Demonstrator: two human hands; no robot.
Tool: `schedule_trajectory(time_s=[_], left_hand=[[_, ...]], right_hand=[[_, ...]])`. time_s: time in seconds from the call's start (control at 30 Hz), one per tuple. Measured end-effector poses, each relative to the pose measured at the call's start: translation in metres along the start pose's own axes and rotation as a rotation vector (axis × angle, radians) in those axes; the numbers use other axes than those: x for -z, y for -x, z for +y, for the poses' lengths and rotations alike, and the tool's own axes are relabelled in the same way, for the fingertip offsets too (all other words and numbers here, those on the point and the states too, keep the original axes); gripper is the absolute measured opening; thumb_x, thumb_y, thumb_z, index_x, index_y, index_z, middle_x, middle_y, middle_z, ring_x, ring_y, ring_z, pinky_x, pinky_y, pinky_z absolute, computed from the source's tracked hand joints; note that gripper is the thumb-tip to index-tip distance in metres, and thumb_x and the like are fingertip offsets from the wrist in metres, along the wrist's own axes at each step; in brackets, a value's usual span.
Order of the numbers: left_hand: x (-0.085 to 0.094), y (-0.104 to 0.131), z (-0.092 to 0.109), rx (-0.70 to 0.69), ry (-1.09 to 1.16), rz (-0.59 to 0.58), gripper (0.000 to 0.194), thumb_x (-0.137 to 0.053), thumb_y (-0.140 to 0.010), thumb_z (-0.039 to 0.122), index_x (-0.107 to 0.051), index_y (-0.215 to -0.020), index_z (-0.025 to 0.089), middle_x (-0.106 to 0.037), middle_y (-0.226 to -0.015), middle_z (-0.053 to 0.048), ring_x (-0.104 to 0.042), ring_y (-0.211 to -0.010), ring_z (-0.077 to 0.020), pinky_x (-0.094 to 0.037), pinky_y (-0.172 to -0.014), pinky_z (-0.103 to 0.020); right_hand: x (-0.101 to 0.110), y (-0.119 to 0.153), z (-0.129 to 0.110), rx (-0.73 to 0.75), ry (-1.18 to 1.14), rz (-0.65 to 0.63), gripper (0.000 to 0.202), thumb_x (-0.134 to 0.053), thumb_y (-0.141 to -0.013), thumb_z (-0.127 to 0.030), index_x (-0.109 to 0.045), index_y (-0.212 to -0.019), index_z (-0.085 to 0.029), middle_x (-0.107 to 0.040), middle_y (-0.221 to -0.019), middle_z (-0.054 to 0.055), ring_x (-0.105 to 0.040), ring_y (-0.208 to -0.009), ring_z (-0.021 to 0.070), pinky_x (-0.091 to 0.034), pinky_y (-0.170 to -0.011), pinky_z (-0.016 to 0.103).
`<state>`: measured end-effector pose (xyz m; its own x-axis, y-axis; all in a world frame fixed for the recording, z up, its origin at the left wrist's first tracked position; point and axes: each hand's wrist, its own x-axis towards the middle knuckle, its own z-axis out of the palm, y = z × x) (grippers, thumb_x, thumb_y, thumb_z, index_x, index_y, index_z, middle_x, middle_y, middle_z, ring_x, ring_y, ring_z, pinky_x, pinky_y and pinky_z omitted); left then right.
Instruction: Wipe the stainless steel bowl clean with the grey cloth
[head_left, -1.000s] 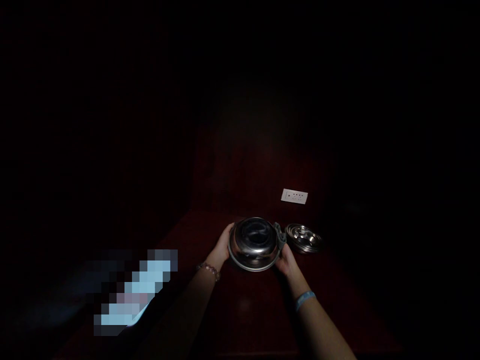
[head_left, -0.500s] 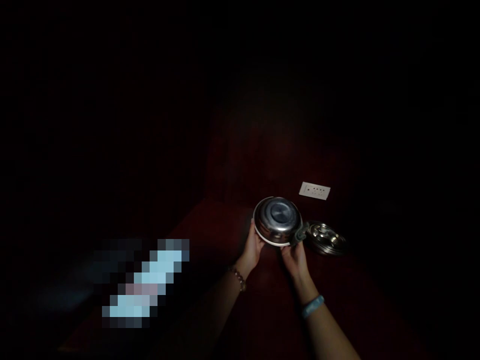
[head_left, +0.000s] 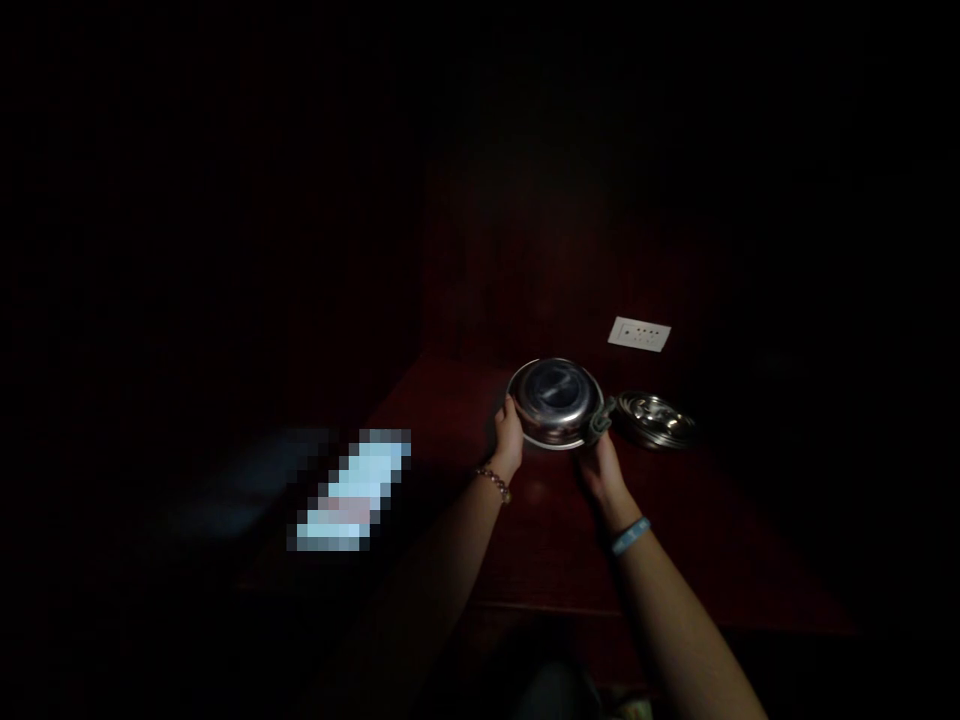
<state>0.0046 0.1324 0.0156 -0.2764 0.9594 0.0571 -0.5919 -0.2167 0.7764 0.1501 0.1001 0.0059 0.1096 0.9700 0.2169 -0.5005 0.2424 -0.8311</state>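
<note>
A shiny metal bowl (head_left: pixel 556 405) is held bottom up and tilted, its round base facing me. My left hand (head_left: pixel 509 436), with a beaded bracelet on its wrist, is closed on the bowl's left rim. At the lower right rim, my right hand (head_left: pixel 603 472) grips the bowl together with a crumpled dark greenish cloth (head_left: pixel 599 423). Most of the right fingers are hidden behind the bowl and cloth. Just right of the cloth, a stack of shiny metal bowls or dishes (head_left: pixel 657 424) sits on the dark red table (head_left: pixel 544 550).
A white socket plate (head_left: pixel 640 334) is on the dark red wall behind the table. To the left lies a bright, pixelated rectangle (head_left: pixel 351 490). The table's front edge shows below my hands, and the surroundings are very dark.
The view has shifted, so the table and its things appear higher in the picture. The bowl has tilted slightly in my hands, and both keep hold.
</note>
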Motion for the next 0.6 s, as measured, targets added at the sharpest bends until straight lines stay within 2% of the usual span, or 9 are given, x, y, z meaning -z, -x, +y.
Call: schedule_trajectory(time_s=[0.13,0.27,0.43,0.6], left_hand=[[-0.002,0.002,0.003,0.005,-0.107,-0.077,0.035,-0.053,-0.090,0.044,-0.069,-0.089,0.013,-0.073,-0.100,-0.013,-0.065,-0.101,-0.0233,-0.048,-0.095,-0.037],[0.000,0.009,0.005,0.029,-0.136,-0.107,0.031,-0.057,-0.087,0.043,-0.069,-0.083,0.015,-0.073,-0.092,-0.012,-0.065,-0.098,-0.0245,-0.048,-0.094,-0.039],[0.003,0.015,0.005,0.017,-0.058,-0.040,0.026,-0.056,-0.087,0.040,-0.067,-0.087,0.017,-0.072,-0.095,-0.011,-0.063,-0.103,-0.0238,-0.046,-0.095,-0.037],[0.001,0.016,0.001,0.111,0.001,0.024,0.024,-0.058,-0.084,0.038,-0.066,-0.086,0.015,-0.071,-0.092,-0.008,-0.064,-0.091,-0.0196,-0.048,-0.088,-0.034]], right_hand=[[0.008,0.005,-0.009,0.068,-0.003,0.038,0.035,-0.043,-0.094,-0.046,-0.062,-0.117,-0.028,-0.063,-0.132,0.002,-0.052,-0.129,0.0177,-0.043,-0.109,0.041],[0.013,0.008,-0.014,0.037,-0.041,0.078,0.035,-0.042,-0.094,-0.047,-0.063,-0.115,-0.027,-0.066,-0.129,0.002,-0.055,-0.127,0.0176,-0.043,-0.109,0.042],[0.012,0.007,-0.013,0.029,-0.029,0.037,0.037,-0.041,-0.095,-0.049,-0.063,-0.116,-0.028,-0.066,-0.129,0.001,-0.057,-0.125,0.0161,-0.045,-0.107,0.039],[0.012,0.008,-0.013,-0.004,-0.061,0.056,0.035,-0.041,-0.096,-0.045,-0.063,-0.117,-0.028,-0.063,-0.134,0.001,-0.056,-0.125,0.0168,-0.043,-0.109,0.039]])
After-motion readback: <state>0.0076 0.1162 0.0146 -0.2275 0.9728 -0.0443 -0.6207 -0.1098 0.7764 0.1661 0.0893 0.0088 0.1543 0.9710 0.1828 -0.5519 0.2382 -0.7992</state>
